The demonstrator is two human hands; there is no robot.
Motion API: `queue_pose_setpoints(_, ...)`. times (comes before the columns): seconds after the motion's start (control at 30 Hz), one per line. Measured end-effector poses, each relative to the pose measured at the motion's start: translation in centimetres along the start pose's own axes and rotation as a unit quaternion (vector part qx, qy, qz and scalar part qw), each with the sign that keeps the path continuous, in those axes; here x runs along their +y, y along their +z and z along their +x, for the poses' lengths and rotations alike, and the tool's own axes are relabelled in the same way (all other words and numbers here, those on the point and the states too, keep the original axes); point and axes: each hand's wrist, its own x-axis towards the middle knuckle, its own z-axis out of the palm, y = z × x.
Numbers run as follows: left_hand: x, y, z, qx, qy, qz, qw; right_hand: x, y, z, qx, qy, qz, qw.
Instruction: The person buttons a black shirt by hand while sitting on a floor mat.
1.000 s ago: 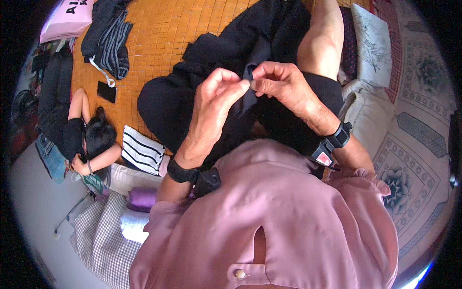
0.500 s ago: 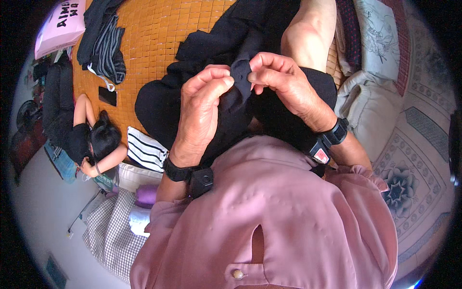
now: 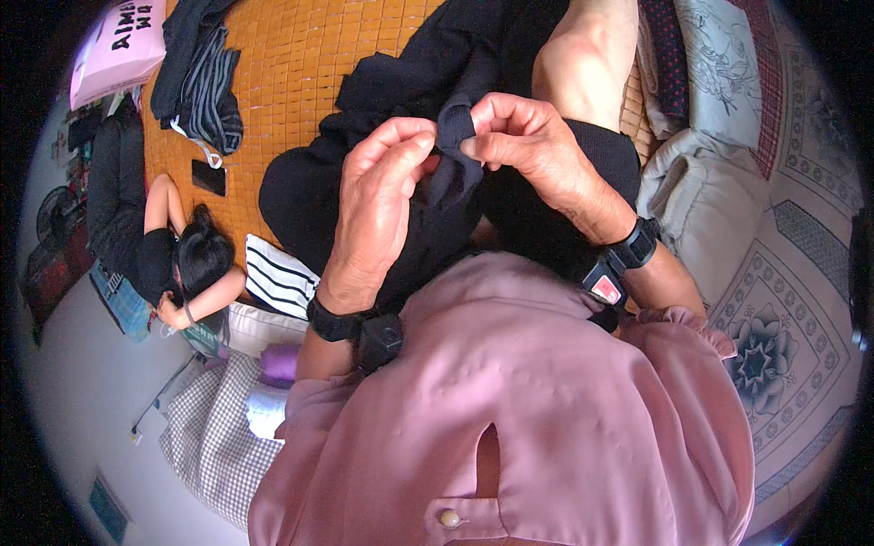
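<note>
Head view: the sitter's left hand (image 3: 378,196) and right hand (image 3: 528,136) pinch dark cloth (image 3: 453,126) between them beyond a pink blouse (image 3: 510,382), seemingly soft, light, floppy, best held by its edges.

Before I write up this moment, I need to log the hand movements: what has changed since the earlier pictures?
Since the first picture, the bare left hand and bare right hand have drawn apart sideways, exposing a strip of dark navy cloth between their fingertips. Both still pinch it. The flat black rectangular object stays on the orange-brown tiled mat.
</note>
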Motion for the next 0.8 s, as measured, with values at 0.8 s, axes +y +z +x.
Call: queue_pose_setpoints(0.8,-0.4,0.3,0.5,-0.024,0.078,0.156,0.984,1.1,-0.6,0.2,-0.030,-0.014,0.060,0.998)
